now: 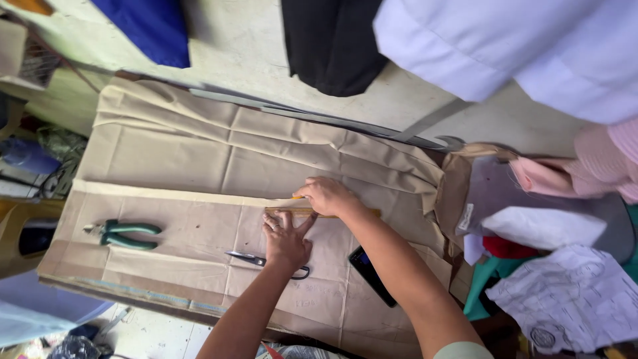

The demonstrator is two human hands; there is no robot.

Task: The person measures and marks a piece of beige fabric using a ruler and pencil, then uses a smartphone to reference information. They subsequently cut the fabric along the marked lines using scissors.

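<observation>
Head view: left hand (287, 238) flat, fingers spread, pressing a wooden ruler (318, 213) onto tan fabric (199, 159) spread over the table (133, 296); right hand (327, 195) closed round a small yellow marking tool (297, 197), its tip at the ruler's top edge. Scissors (266, 260) lie just under the left wrist, partly hidden; green-handled pliers (123, 234) well apart to the left; dark phone (372, 274) near the right forearm. Risks, judged: ruler could slip on the creased cloth if pressure eases, skewing the line; folds may distort the mark; the forearm could nudge the phone toward the table edge.
</observation>
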